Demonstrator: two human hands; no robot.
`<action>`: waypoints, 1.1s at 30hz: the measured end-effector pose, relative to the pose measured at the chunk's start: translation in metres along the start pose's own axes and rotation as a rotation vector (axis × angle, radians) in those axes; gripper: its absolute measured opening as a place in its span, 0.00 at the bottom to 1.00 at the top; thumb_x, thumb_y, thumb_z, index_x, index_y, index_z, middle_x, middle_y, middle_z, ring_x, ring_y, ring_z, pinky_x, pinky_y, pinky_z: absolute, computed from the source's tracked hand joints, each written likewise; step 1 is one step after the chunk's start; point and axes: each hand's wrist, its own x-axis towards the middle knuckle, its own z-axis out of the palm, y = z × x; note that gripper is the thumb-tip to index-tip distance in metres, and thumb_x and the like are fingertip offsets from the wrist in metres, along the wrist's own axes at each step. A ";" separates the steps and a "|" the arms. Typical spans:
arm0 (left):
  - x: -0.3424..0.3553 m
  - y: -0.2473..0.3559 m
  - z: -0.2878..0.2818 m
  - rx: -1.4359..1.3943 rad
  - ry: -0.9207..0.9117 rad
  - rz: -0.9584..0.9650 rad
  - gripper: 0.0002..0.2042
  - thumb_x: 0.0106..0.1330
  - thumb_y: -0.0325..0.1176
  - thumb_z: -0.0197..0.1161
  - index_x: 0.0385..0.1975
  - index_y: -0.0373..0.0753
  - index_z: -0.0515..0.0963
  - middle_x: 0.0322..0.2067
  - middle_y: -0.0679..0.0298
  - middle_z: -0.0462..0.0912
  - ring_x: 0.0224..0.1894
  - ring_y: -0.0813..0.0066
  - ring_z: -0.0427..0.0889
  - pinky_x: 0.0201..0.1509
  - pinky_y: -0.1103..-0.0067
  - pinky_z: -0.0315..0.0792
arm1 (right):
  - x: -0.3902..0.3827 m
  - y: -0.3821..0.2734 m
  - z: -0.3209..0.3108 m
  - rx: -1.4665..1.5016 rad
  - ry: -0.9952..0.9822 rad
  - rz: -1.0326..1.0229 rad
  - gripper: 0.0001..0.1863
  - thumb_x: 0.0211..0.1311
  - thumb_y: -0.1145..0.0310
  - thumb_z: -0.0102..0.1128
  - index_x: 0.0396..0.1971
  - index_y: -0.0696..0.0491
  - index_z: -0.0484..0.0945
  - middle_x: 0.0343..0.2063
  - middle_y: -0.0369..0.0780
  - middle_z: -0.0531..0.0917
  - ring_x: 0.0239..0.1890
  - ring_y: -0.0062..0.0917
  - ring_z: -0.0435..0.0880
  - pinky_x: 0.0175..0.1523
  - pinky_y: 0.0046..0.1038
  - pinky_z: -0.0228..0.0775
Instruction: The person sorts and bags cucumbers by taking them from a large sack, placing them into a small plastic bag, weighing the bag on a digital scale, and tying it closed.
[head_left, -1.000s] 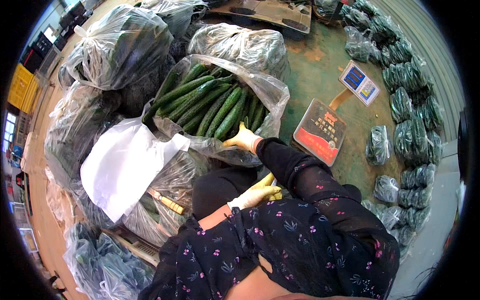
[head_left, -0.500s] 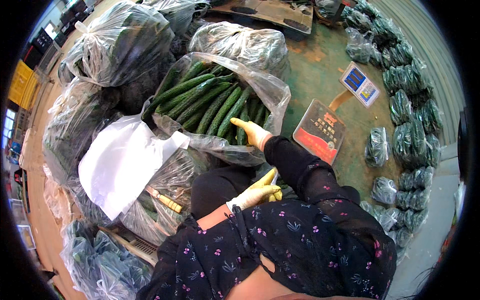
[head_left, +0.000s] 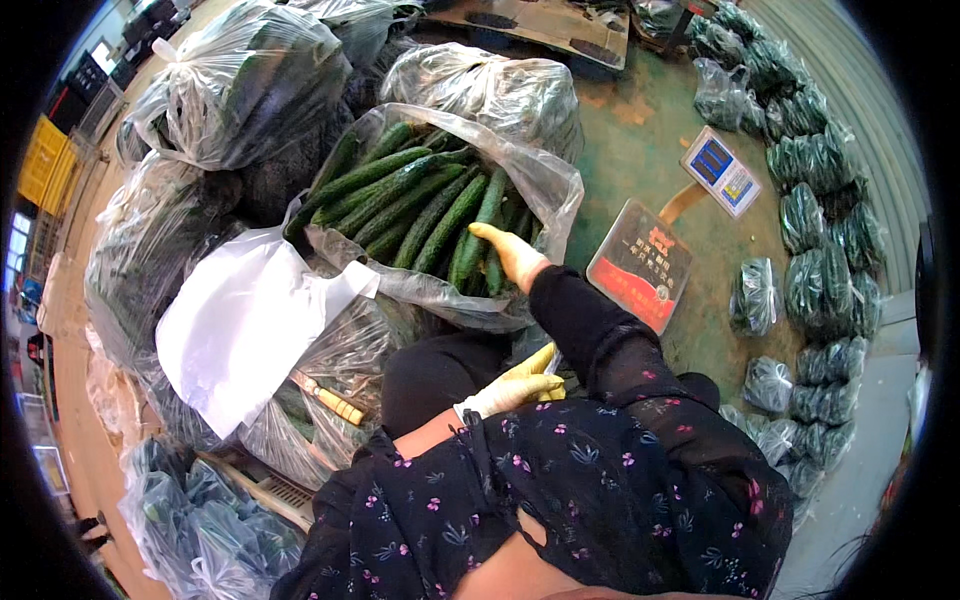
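A clear plastic bag (head_left: 545, 180) stands open in front of me, full of long, bumpy dark green cucumbers (head_left: 400, 205). My right hand (head_left: 512, 256), in a pale yellow glove, closes on a cucumber (head_left: 487, 213) at the bag's right side. Its thumb lies on top; the other fingers are mostly hidden. Lower down, near my lap, my left hand (head_left: 512, 388) wears a similar glove. Its thumb and fingers stretch apart, and no held thing shows in it.
Right of the bag lies a flat scale (head_left: 640, 262) with a display (head_left: 720, 170). Small bagged cucumbers (head_left: 822, 280) line the right wall. Big filled bags (head_left: 240, 85) crowd the left. A white sheet (head_left: 240, 320) and a wooden-handled tool (head_left: 335, 402) lie on a bag beside me.
My right hand has shifted slightly right and up, and a cucumber under its thumb has risen and turned. My left hand has hardly moved.
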 end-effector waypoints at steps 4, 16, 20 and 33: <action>-0.006 0.006 0.002 0.076 0.032 0.005 0.38 0.63 0.31 0.55 0.68 0.50 0.39 0.30 0.61 0.77 0.27 0.82 0.75 0.30 0.87 0.68 | -0.048 -0.021 -0.016 0.263 -0.023 0.067 0.20 0.54 0.54 0.62 0.40 0.54 0.77 0.31 0.37 0.82 0.29 0.27 0.80 0.34 0.29 0.74; -0.015 0.014 0.005 -0.016 -0.002 0.133 0.37 0.62 0.35 0.55 0.67 0.51 0.40 0.31 0.56 0.77 0.25 0.71 0.78 0.41 0.68 0.74 | -0.197 -0.050 -0.058 0.113 -0.316 -0.348 0.42 0.50 0.51 0.63 0.61 0.59 0.58 0.40 0.43 0.78 0.38 0.25 0.78 0.45 0.27 0.71; -0.011 0.018 0.003 -0.073 0.013 0.175 0.36 0.61 0.38 0.54 0.67 0.54 0.41 0.34 0.55 0.78 0.26 0.68 0.80 0.42 0.63 0.75 | -0.227 -0.056 -0.046 0.227 -0.403 -0.510 0.49 0.48 0.49 0.64 0.64 0.58 0.49 0.49 0.48 0.73 0.48 0.33 0.75 0.55 0.37 0.67; -0.005 0.032 0.008 -0.198 0.133 0.265 0.28 0.57 0.46 0.56 0.59 0.54 0.59 0.32 0.61 0.77 0.30 0.66 0.77 0.41 0.63 0.73 | -0.190 0.115 -0.100 -0.684 0.241 -0.455 0.49 0.36 0.67 0.71 0.62 0.54 0.54 0.54 0.45 0.70 0.57 0.32 0.69 0.61 0.29 0.59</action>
